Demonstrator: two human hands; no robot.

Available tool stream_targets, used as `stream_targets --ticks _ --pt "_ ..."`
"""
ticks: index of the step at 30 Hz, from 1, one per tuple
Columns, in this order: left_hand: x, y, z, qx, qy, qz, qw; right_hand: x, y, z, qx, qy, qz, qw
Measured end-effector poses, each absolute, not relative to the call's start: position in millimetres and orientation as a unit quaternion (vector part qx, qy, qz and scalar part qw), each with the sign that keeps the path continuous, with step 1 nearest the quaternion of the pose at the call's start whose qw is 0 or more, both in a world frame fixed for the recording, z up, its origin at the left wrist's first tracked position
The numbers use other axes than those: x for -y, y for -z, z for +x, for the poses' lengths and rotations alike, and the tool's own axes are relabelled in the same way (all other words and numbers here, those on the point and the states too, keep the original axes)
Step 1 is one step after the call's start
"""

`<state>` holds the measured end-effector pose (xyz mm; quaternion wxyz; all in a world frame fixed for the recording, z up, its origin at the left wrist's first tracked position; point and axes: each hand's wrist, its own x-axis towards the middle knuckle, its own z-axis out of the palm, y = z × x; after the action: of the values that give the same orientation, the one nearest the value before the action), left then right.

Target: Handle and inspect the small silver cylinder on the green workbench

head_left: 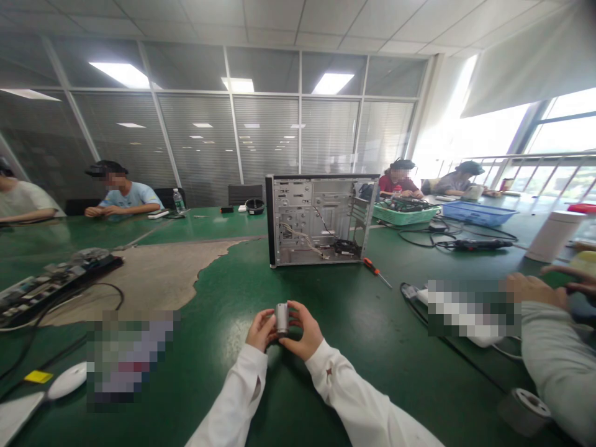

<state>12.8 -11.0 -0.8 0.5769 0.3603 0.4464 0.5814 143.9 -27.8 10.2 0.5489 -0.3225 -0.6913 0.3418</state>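
A small silver metal cylinder [282, 318] stands upright between my two hands, just above or on the green table. My left hand [261, 330] has its fingers closed against the cylinder's left side. From the right, my right hand [305, 331] grips it too, with a fingertip near the top and the thumb near the base. Whether its underside touches the table is hard to see. Beyond my hands stands an open computer case [321, 220], its bare metal inside and loose cables facing me. An orange-handled screwdriver [376, 272] lies by the case's lower right corner.
A power strip [60, 282] and cables lie at left, near a white mouse [69, 380]. At right are a green basket [405, 214], a blue basket [479, 213], a grey cylinder [524, 411] and a neighbour's sleeved arm [554, 360]. Other people sit around the table.
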Motion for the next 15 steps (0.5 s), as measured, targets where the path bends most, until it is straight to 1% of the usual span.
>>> stream_targets --ticks 3,7,11,15 --pt "10.0 3.9 14.4 -0.455 -0.583 0.383 0.554 28.1 -9.9 144.7 0.716 -0.289 -0.331 0.542" --pt "11.1 7.4 15.7 -0.472 -0.580 0.432 0.504 29.7 -10.5 145.6 0.753 -0.232 -0.343 0.512" --pt "12.5 11.9 17.0 -0.488 -0.579 0.489 0.434 33.8 -14.5 146.4 0.795 -0.163 -0.355 0.464" --pt "13.4 13.0 18.4 -0.499 -0.584 0.483 0.421 38.1 -19.3 146.9 0.826 -0.122 -0.366 0.411"
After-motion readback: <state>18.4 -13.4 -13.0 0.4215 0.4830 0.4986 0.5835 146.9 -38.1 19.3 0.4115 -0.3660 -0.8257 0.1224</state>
